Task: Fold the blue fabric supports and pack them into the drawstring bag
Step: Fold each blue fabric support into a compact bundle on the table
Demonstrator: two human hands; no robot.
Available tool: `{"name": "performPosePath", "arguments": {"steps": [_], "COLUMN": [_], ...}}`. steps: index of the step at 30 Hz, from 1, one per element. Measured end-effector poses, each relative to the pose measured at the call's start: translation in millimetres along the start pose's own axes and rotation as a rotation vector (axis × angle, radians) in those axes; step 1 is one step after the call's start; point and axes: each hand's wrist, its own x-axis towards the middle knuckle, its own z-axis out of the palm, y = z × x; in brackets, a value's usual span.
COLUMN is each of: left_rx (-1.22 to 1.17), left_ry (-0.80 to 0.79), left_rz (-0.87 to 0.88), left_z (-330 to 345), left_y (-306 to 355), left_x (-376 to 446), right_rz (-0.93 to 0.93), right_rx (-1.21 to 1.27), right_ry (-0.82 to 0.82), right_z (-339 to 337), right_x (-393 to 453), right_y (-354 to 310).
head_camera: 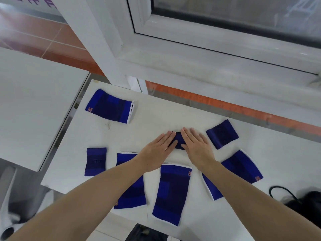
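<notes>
**Blue support pinned flat between two palms**

Blue knit, folded small, lies mid-worktop (pixel 156 112) with its long axis running 9 to 3 o'clock. The folded support (pixel 178 140) sits under both sets of straight, flat fingers: left hand (pixel 159 152) presses its 9 o'clock end, right hand (pixel 196 146) its 3 o'clock end, equally near. Only a dark navy strip shows between them. No drawstring bag is clearly identifiable.

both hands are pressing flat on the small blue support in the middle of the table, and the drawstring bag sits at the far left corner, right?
Not quite. The head view shows the left hand and right hand pressing flat on the small blue support, but the black drawstring bag sits at the near right edge of the table, not the far left corner.
</notes>
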Motion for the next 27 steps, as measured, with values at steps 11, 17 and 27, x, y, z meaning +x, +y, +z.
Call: {"name": "performPosePath", "arguments": {"steps": [11, 17, 27], "left_rx": [-0.024, -0.087, -0.149], "left_ry": [0.004, -0.010, -0.010], "left_rz": [0.008, -0.041, -0.143], "left_z": [12, 4, -16], "left_y": [1, 6, 16], "left_x": [-2, 1, 6], "right_rz": [-0.037, -0.028, -0.022], "right_rx": [0.029, 0.045, 0.144], "right_ry": [-0.032, -0.053, -0.039], "right_z": [9, 2, -21], "right_x": [0, 1, -2], "right_y": [8, 6, 7]}}
